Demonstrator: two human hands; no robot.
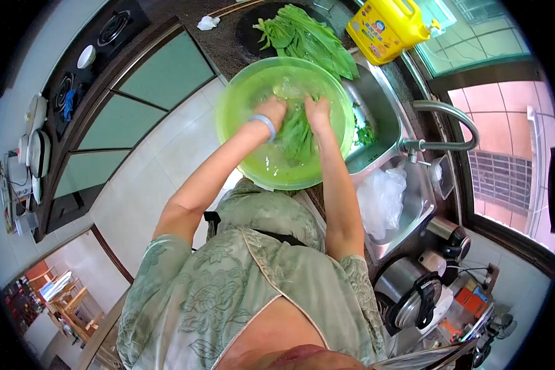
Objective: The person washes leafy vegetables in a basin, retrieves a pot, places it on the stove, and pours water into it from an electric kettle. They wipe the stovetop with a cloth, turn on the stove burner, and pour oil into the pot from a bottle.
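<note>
A large light-green plastic basin (231, 145) of water is in front of me, its right side over the steel sink. Both of my hands are inside it, at the water. Long leafy greens (297, 139) lie in the water between my forearms, leaves toward me. My right hand (317, 114) is closed around the stem end of the greens. My left hand (271, 111), with a pale bangle (265, 125) on its wrist, is closed at the left side of the bunch. Its fingertips are blurred by splashing water.
More leafy greens (305, 40) lie on a dark round board (246, 34) behind the basin. A yellow jug (382, 31) stands at the back right. The sink (376, 92) has a curved faucet (456, 111), leaf scraps and a plastic bag (382, 197). A pressure cooker (410, 290) stands right.
</note>
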